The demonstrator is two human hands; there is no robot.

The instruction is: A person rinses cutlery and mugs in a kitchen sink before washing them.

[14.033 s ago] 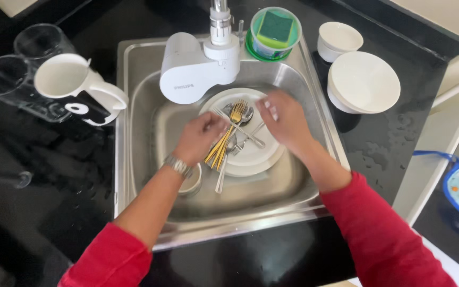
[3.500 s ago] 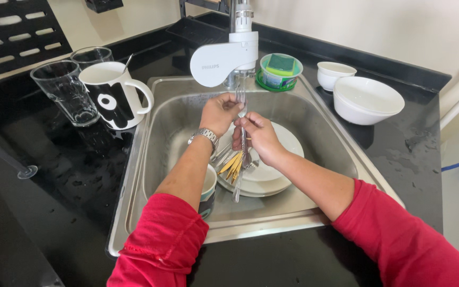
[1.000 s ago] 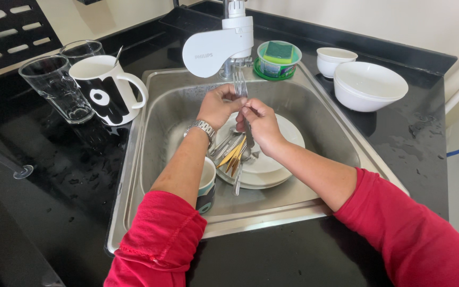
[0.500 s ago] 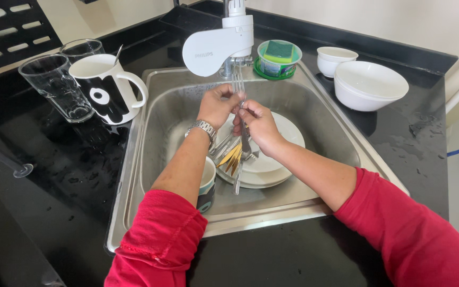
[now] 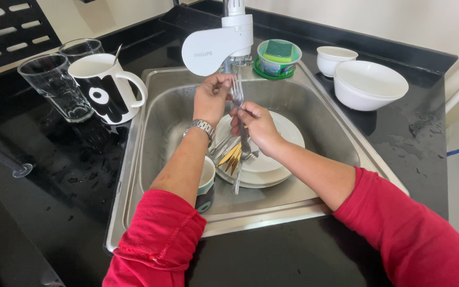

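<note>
Over the steel sink [image 5: 325, 103], my left hand [image 5: 211, 98] and my right hand [image 5: 256, 125] both grip a silver fork [image 5: 238, 95], held upright under the white faucet head [image 5: 216, 48]. The left fingers pinch the tines and the right hand holds the handle lower down. Below them a stack of white plates [image 5: 272, 165] carries gold and silver cutlery [image 5: 230, 154]. A small cup [image 5: 206, 183] stands in the sink beside my left forearm.
A black-and-white mug [image 5: 104, 87] and two clear glasses [image 5: 54, 85] stand on the black counter at left. A green sponge tub [image 5: 278, 57] sits behind the sink. Two white bowls [image 5: 370, 84] rest at right.
Both hands have lifted the fork a little higher towards the faucet head. Otherwise the sink and counter look the same.
</note>
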